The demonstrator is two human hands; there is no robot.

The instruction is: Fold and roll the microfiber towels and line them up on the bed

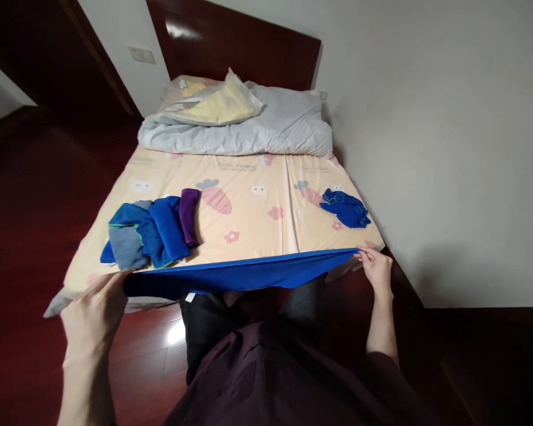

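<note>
A blue towel is stretched between my two hands along the near edge of the bed, its top hem pulled almost straight. My left hand is closed on its left corner, and my right hand pinches the right corner. A small white label hangs from the lower edge. Just beyond my left hand lie rolled and folded cloths: a purple one, a blue one and a grey one with green edging. Past my right hand rests a crumpled blue cloth.
The bed has a cream sheet printed with carrots and flowers. A grey quilt and a yellow pillow lie near the dark wooden headboard. A white wall stands close on the right. Reddish wooden floor surrounds the bed.
</note>
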